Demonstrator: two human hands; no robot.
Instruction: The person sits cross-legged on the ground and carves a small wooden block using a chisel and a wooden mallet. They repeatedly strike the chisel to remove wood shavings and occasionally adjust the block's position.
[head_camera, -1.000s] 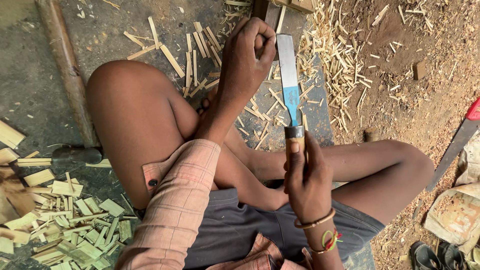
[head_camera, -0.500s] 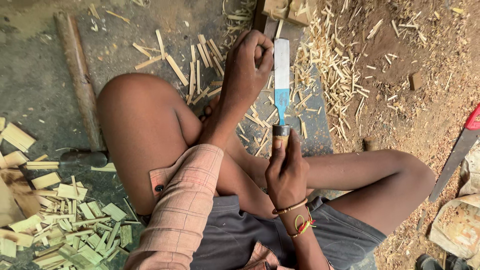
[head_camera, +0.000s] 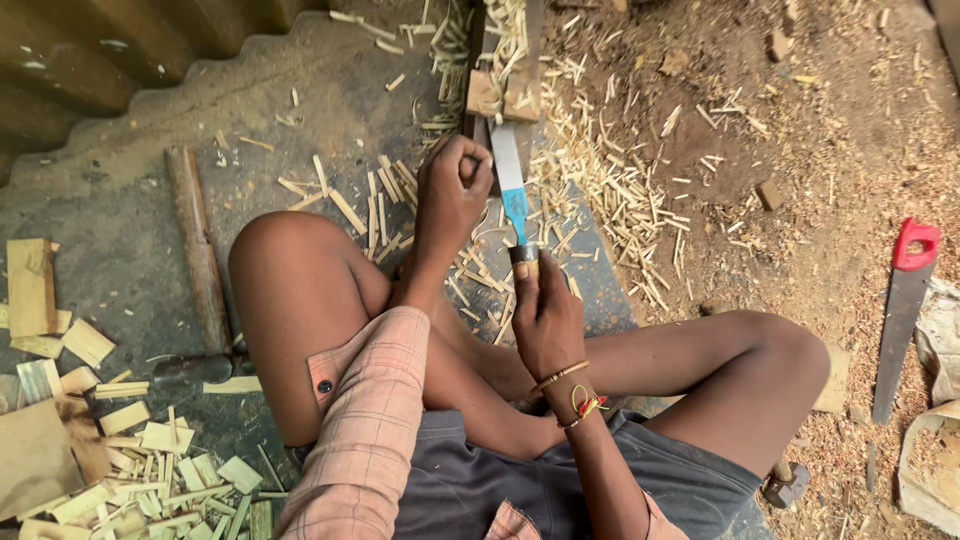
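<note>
Right hand (head_camera: 545, 315) grips chisel (head_camera: 512, 190) handle, blade pointing to 12 o'clock. Left hand (head_camera: 450, 190) fisted at blade's 9 o'clock (whatever it holds is hidden). Hammer (head_camera: 200, 280) at 9 o'clock, saw (head_camera: 905, 310) at 3.

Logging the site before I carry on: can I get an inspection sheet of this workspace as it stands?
Surface: dark ground sheet over bare dirt, littered with shavings.
Job's things: chisel with blue-marked blade, wooden handle; blade tip at a small wood block.
Clutter: thin wood splints scattered ahead; flat offcuts piled near the knee; hammer lying flat; red-handled saw on the dirt.
Hands: left hand closed beside the blade, contents hidden; right hand gripping the chisel handle.
Cables: nothing seen.
Surroundings: corrugated sheet at the far edge; sacking by the saw.
</note>
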